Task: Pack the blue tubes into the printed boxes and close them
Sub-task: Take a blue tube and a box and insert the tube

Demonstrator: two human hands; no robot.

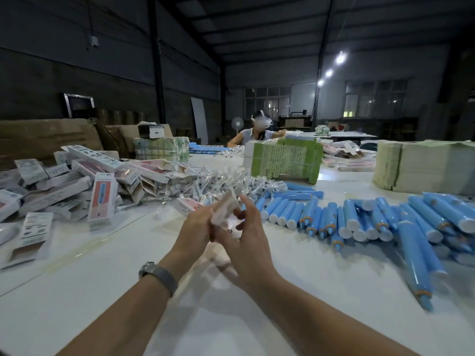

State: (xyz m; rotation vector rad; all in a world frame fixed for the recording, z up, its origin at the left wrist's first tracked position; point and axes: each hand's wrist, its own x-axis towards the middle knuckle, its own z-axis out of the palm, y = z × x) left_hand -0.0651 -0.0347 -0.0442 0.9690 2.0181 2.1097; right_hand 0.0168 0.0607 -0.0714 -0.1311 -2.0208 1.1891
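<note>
While the boxes [77, 181] lie in a loose heap on the left part of the white table [231, 317], some flat and some standing, the two hands meet above the middle of it. The left hand [195, 232], with a watch [158, 276] on its wrist, curls its fingers around the lower part of a small blurred packet [226, 209]. The right hand [246, 242] holds the same packet from the other side, its fingers bent and its thumb close to the packet; the blur hides what the packet is. Behind the hands is a pile of clear wrapped pieces [226, 183]. To the right the tubes [359, 217] lie on the table in an uneven row, many touching, well apart from the boxes. Behind them stand stacks of flat cartons [285, 160], and far behind sits another person [257, 132].
</note>
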